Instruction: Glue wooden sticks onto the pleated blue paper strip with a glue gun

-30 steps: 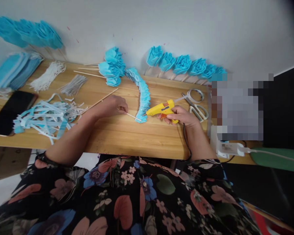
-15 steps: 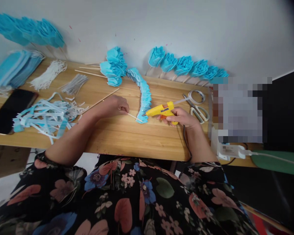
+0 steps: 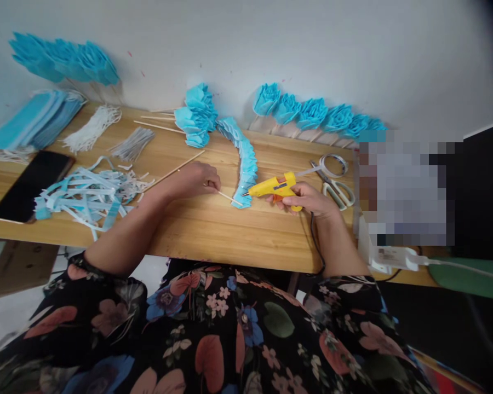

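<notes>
My left hand (image 3: 207,179) is closed on a thin wooden stick (image 3: 227,196), whose far tip lies on the near end of a curved, pleated blue strip (image 3: 247,164). In my right hand (image 3: 308,198) is a yellow hot glue gun (image 3: 273,185), its nozzle at the near end of that strip, close to the stick's tip. I cannot tell whether the nozzle touches the strip. A white glue stick juts from the gun's back, and a black cord hangs from its handle. Behind the strip lie blue fabric flowers (image 3: 195,117) on wooden sticks.
Several blue flowers (image 3: 312,113) lean on the wall, more (image 3: 66,57) at left. Scissors (image 3: 339,194) and a tape roll (image 3: 334,165) lie right. Cut strips (image 3: 86,194), a phone (image 3: 32,186), face masks (image 3: 36,117), white cords (image 3: 92,128) and grey wires (image 3: 133,144) lie left.
The whole view has shifted slightly, so things appear a little farther right and lower. Both hands, the stick and the glue gun keep nearly the same places against the strip.
</notes>
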Tool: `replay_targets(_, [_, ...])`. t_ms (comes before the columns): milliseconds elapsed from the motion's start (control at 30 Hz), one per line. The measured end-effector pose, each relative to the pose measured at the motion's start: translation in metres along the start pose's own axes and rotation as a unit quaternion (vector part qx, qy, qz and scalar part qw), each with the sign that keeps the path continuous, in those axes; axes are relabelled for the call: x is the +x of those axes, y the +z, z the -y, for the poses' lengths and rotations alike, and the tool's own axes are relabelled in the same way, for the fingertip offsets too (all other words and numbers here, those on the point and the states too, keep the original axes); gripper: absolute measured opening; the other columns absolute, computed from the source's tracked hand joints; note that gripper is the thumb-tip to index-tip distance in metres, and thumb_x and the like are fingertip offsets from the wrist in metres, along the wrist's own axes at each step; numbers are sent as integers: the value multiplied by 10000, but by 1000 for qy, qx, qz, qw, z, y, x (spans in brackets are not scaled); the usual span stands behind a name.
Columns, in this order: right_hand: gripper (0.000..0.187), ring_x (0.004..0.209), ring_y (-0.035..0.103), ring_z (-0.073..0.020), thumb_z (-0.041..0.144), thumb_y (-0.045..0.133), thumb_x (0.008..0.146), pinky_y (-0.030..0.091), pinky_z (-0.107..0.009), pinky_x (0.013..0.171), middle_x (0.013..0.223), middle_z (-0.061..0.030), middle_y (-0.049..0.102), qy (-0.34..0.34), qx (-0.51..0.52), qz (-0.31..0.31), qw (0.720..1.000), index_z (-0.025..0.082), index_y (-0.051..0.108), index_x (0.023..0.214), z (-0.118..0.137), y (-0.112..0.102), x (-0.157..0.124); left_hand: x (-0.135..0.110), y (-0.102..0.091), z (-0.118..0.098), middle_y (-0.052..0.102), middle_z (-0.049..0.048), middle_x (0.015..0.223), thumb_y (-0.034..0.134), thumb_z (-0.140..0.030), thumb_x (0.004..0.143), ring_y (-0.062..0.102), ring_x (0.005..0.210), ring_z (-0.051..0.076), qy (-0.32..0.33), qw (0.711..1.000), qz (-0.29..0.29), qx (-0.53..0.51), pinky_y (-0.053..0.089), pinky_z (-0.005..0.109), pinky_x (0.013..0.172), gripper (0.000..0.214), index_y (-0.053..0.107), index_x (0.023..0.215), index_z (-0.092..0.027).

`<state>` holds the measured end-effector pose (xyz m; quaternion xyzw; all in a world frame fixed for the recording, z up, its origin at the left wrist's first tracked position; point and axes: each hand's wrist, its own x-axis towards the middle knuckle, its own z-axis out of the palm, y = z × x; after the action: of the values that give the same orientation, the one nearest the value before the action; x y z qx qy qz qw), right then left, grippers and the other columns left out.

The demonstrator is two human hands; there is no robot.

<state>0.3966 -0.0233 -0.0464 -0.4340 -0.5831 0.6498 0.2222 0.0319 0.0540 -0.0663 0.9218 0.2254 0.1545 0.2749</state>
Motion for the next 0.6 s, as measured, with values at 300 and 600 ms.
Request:
replay_targets(300, [569, 539, 558, -93, 600, 919, 706, 443, -193, 422, 770, -50, 725, 3, 2, -2, 1000, 120, 798, 987, -1, 0, 0, 1, 1, 2, 750, 64, 853, 668, -277, 954, 677, 804, 183, -4, 1000, 5, 3, 462, 270, 774, 187, 794, 863, -171])
replay_targets(600, [617, 548, 582, -100, 617, 906, 714, 446, -187, 418, 773, -51, 731, 10, -11, 1, 1000, 108, 800, 1047, -7, -4, 1, 1, 1, 0, 753, 69, 853, 667, -277, 955, 677, 809, 186, -3, 1000, 4, -1, 465, 276, 779, 195, 796, 857, -169])
